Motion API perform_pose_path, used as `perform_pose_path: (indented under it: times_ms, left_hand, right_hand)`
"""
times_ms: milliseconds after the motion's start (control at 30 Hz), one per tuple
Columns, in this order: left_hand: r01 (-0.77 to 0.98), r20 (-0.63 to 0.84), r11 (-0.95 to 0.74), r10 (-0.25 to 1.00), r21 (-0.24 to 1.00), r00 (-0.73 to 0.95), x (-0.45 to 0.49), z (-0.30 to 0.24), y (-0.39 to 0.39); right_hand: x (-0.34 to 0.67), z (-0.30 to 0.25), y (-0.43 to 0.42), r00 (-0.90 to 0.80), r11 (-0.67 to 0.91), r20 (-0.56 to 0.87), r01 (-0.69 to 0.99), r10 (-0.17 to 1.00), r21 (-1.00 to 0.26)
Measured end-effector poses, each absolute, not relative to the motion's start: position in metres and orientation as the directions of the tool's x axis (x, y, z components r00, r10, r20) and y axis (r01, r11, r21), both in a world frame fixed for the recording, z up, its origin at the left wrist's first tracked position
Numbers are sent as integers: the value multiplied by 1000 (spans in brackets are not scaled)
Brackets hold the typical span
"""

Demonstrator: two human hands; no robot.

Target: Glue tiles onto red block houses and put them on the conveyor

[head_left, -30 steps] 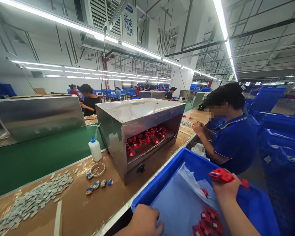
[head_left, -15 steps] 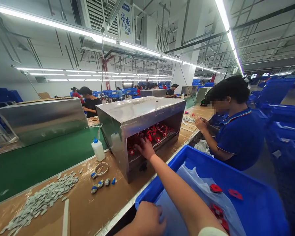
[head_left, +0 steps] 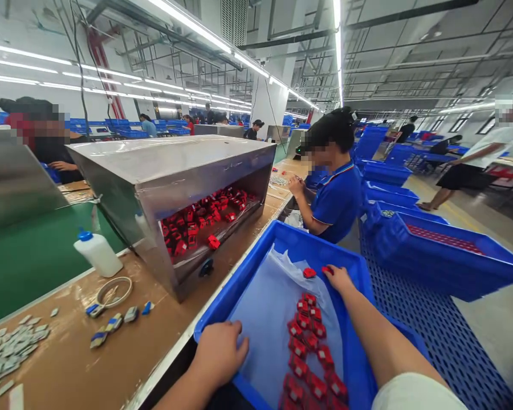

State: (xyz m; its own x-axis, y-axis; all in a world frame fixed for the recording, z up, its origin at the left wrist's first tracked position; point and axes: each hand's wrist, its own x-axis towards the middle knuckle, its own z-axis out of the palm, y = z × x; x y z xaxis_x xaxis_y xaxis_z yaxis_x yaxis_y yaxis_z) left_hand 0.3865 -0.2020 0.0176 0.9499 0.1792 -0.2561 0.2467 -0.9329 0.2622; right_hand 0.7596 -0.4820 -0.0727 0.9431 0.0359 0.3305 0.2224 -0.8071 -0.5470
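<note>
My left hand [head_left: 221, 352] is closed over the near-left rim of a blue plastic crate [head_left: 216, 312]. A clear plastic liner [head_left: 256, 296] lies inside it. Several small red plastic parts [head_left: 298, 348] with pale square patches sit in rough rows on the liner. My right hand [head_left: 338, 279] is over the crate's far right side, its fingertips pinching a red plastic part [head_left: 327, 269]. Just left of it lies another loose red part [head_left: 309, 273]. Many more red parts [head_left: 192, 229] are heaped inside an open-fronted metal box [head_left: 154, 193] on the bench.
A white bottle with a blue cap [head_left: 97, 253], a tape roll [head_left: 114, 292] and a pile of grey pieces [head_left: 15, 344] lie on the bench. A person in a blue shirt [head_left: 336, 196] works close beyond the crate. Stacked blue crates [head_left: 427, 250] stand at right.
My right hand has come out of the metal box and moved right over the crate, now with a red part in its fingers. The view has turned right; my left hand stays at the rim.
</note>
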Motion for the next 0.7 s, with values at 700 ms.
perform_pose_path:
  times_ms: [700]
  left_hand:
    - [294,-308,-898,193,328,931,383,16,-204]
  right_hand:
    - [780,-56,-402,853,-775,496,200,-164,-600]
